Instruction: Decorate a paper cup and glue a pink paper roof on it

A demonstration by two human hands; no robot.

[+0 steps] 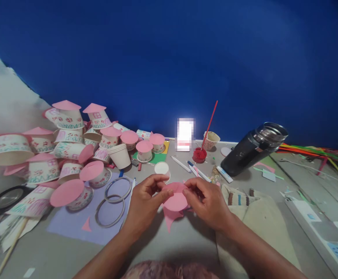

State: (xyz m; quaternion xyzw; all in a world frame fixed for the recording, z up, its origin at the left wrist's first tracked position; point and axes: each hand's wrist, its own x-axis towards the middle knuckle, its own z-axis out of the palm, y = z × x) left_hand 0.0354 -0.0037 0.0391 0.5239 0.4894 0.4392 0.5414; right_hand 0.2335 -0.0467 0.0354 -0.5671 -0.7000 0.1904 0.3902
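Observation:
Between my two hands is a round pink paper disc (175, 199), tilted toward me. My left hand (148, 201) pinches its left edge with thumb and fingers. On the opposite edge, my right hand (205, 197) grips it the same way. Below the disc lies a pointed pink paper scrap (170, 221). Just beyond my left fingers stands a small white paper cup (162, 169). To the left, decorated paper cups with pink cone roofs (67, 116) are piled up, beside a stack of plain white cups (119, 155).
Grey rings (110, 211) lie on a purple sheet (99, 236). A red pot (199, 155) with a stick, markers (181, 164), a glue tube (224, 174) and a tilted black flask (244, 153) stand or lie ahead. At right are a cloth bag (256, 228) and a power strip (316, 221).

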